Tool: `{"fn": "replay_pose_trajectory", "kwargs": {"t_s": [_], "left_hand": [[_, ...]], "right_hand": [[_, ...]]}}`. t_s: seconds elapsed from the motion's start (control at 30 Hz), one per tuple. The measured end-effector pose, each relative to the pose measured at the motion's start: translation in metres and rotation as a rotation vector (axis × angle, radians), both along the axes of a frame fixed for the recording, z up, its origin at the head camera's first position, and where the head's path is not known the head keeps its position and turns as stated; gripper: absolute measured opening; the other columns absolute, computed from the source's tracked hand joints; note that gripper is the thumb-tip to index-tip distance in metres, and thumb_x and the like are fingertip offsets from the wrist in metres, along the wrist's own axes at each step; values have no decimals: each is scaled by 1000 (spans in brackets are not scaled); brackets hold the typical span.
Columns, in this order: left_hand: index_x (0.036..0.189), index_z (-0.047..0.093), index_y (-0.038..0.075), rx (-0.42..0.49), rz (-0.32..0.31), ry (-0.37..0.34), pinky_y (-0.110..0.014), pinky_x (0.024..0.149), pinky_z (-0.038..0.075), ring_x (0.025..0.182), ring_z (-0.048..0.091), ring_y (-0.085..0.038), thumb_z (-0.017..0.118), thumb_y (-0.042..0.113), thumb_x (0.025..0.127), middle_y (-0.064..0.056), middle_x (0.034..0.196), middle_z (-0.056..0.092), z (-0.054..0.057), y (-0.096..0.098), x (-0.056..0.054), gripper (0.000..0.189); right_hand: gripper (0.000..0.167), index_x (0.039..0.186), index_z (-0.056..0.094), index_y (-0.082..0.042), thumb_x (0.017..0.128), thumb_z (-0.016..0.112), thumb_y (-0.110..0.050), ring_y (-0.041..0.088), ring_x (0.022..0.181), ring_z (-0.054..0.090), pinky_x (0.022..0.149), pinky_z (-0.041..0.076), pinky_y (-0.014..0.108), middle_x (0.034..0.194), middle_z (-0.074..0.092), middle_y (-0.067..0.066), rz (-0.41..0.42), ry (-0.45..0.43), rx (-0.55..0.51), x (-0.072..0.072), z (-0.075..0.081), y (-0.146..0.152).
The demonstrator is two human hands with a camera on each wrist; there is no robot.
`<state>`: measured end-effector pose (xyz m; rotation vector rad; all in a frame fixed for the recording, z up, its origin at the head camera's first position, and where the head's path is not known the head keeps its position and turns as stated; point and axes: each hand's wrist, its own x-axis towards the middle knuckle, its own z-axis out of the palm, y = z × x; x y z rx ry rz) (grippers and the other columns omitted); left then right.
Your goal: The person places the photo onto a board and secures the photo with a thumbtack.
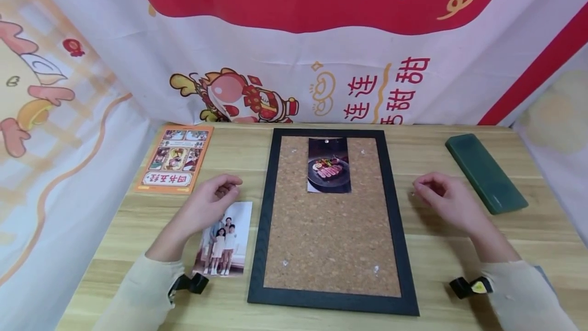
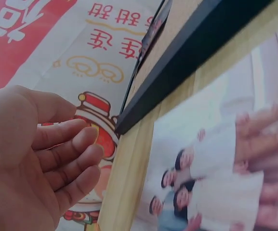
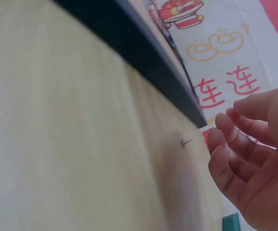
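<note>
My left hand [image 1: 213, 201], its fingers loosely bent and holding nothing, hovers over the top of a family photo [image 1: 225, 257]. In the left wrist view, its palm [image 2: 13, 178] shows bare beside the photo and the board's frame. Between the hands lies a cork board [image 1: 331, 239] with a black frame. A food picture [image 1: 328, 167] is fixed near its top by a pin [image 1: 326, 141]. My right hand [image 1: 447, 201] is right of the board, fingers bent with nothing between them. A small pin [image 3: 184, 142] lies on the table near its fingertips.
An orange printed card [image 1: 176, 160] lies at the back left. On the right is a long green box [image 1: 486, 172]. Several clear pins, including one pin [image 1: 376, 269], sit in the cork near its corners. A printed cloth [image 1: 298, 75] hangs behind the wooden table [image 1: 220, 305].
</note>
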<state>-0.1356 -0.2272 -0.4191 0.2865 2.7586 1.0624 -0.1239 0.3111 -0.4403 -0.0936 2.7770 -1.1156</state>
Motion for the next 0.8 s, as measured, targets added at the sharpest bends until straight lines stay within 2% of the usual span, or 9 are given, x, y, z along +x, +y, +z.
{"fn": "replay_pose_trajectory", "kwargs": {"t_s": [0.2, 0.37, 0.53, 0.8], "left_hand": [[134, 68, 1, -53, 4, 2, -33, 85, 56, 99, 65, -21, 66, 20, 107, -11, 112, 70, -4, -13, 4, 33], [137, 65, 0, -104, 33, -25, -41, 89, 56, 106, 64, -26, 74, 25, 103, -16, 122, 67, -11, -26, 11, 43], [141, 63, 1, -163, 64, -59, -49, 95, 56, 113, 62, -30, 79, 29, 99, -18, 129, 63, -17, -35, 19, 53], [142, 59, -2, -227, 99, -111, -54, 96, 57, 116, 62, -36, 82, 33, 96, -22, 131, 59, -20, -40, 24, 62]], "right_hand": [[25, 123, 69, -2, 110, 63, -23, 20, 81, 59, 65, 54, 26, 98, 70, 12, -21, -8, 41, 5, -14, 9], [25, 123, 69, -2, 108, 68, -22, 21, 84, 58, 65, 52, 25, 103, 71, 13, -43, -10, 68, 7, -21, 13], [27, 123, 69, -3, 105, 72, -23, 23, 87, 58, 66, 50, 24, 104, 72, 13, -41, -13, 92, 5, -23, 13], [32, 123, 70, -4, 105, 73, -30, 25, 91, 57, 70, 47, 25, 104, 69, 12, -57, -28, 122, 0, -25, 4]]}}
